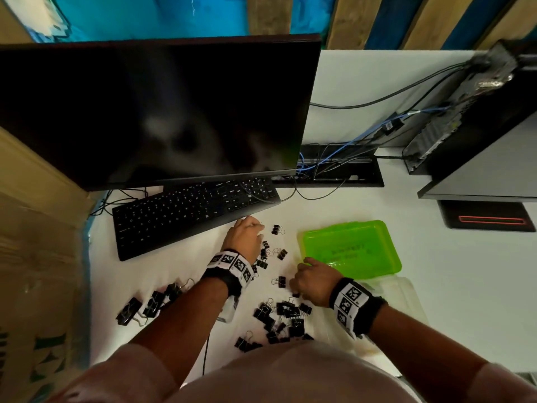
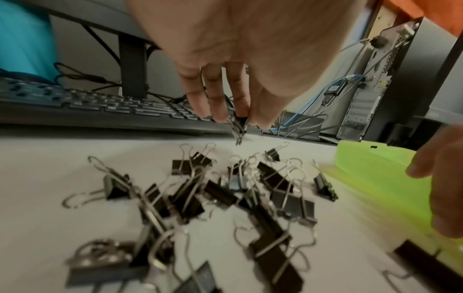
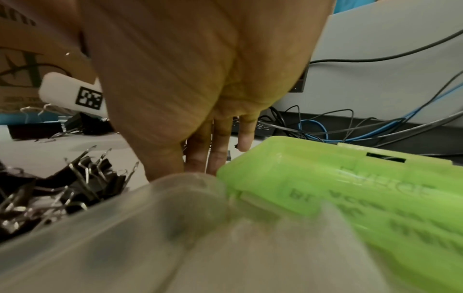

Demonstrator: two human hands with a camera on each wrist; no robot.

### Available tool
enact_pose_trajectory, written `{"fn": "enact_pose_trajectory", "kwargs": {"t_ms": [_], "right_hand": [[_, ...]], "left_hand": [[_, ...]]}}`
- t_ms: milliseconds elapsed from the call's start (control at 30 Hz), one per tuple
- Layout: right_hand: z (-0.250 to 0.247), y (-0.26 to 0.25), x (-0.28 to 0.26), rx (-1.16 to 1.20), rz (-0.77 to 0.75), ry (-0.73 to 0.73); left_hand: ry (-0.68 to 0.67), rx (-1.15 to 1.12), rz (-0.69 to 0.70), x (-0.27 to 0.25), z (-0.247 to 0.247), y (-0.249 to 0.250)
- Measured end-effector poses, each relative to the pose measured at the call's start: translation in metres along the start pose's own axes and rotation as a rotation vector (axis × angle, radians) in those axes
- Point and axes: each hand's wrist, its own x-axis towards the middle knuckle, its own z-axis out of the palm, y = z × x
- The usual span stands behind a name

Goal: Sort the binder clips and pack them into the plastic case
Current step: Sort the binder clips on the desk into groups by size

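Black binder clips lie scattered on the white desk: a pile (image 1: 284, 315) near my body, a cluster (image 1: 263, 254) by my left wrist, larger ones (image 1: 154, 301) at the left. My left hand (image 1: 258, 228) hovers in front of the keyboard and pinches a small binder clip (image 2: 240, 123) between thumb and fingers. The case lies open, with its green half (image 1: 351, 248) beyond a clear half (image 1: 401, 298). My right hand (image 1: 299, 274) points its straight fingers (image 3: 220, 150) down at the desk beside the green half's corner (image 3: 233, 168). The clear rim (image 3: 175, 198) hides their tips.
A black keyboard (image 1: 191, 213) and a dark monitor (image 1: 159, 112) stand behind the clips. Tangled cables (image 1: 334, 161) and a computer tower (image 1: 465, 112) sit at the back right. A cardboard box (image 1: 35, 257) borders the desk on the left.
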Motion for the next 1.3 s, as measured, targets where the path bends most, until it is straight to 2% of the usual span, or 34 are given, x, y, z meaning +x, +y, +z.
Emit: {"fn": "enact_pose_trajectory", "kwargs": {"t_ms": [100,200,300,367,500,600,700,833,933,1100,1167,1233,1300], "right_hand": [[-0.006,0.003,-0.001,0.011,0.051,0.018],[-0.01,0.002,-0.003,-0.038,0.068,-0.002],[-0.008,-0.01,-0.003,-0.109,0.057,-0.014],[-0.01,-0.015,0.0,-0.133,0.069,0.01],[-0.015,-0.018,0.013,-0.012,0.092,-0.038],[-0.024,-0.014,0.017,0.12,0.107,-0.01],[-0.023,-0.01,0.017,0.2,0.131,-0.011],[-0.015,-0.009,0.024,0.338,0.073,-0.013],[-0.008,-0.009,0.034,0.388,0.056,-0.018],[-0.008,-0.002,0.043,0.515,0.035,0.151],[-0.01,0.007,0.044,0.516,0.09,0.245],[-0.013,0.018,0.044,0.45,0.164,0.328],[-0.016,0.026,0.046,0.355,0.185,0.314]], "left_hand": [[0.009,-0.09,-0.001,-0.009,-0.007,0.0],[0.048,-0.162,0.062,-0.027,-0.015,0.008],[-0.092,-0.221,0.116,-0.053,-0.015,0.015],[-0.213,-0.156,0.137,-0.07,-0.011,0.015],[-0.343,-0.042,0.105,-0.092,-0.005,0.008],[-0.234,-0.105,0.046,-0.096,-0.004,-0.006],[-0.066,-0.085,-0.126,-0.094,-0.007,-0.02],[-0.126,-0.18,-0.36,-0.091,-0.005,-0.029],[-0.169,-0.218,-0.397,-0.087,0.004,-0.032],[-0.178,-0.269,-0.35,-0.078,0.012,-0.033],[-0.169,-0.29,-0.323,-0.076,0.014,-0.033],[-0.123,-0.197,-0.237,-0.074,0.012,-0.031],[-0.056,-0.036,-0.073,-0.069,0.008,-0.026]]}}
